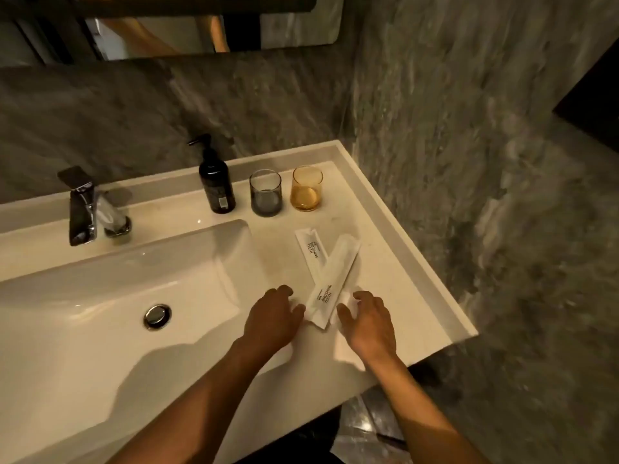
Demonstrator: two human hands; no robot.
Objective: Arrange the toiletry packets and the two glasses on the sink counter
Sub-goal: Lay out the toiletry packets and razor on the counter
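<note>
Two long white toiletry packets lie crossed on the white sink counter [395,262], right of the basin. The upper packet [330,283] reads "brushing teeth" and overlaps the lower packet [310,251]. My left hand [271,318] rests by the near end of the packets, its fingers apart and its fingertips touching the packet end. My right hand [366,321] hovers on the other side, fingers spread, with a bit of white packet under its fingertips. A grey glass [265,193] and an amber glass [306,188] stand upright side by side at the back of the counter.
A black pump bottle [216,182] stands left of the grey glass. The chrome faucet [87,209] is at the back left, behind the basin [134,296] with its round drain [156,315]. A marble wall borders the counter's right edge. A mirror hangs above.
</note>
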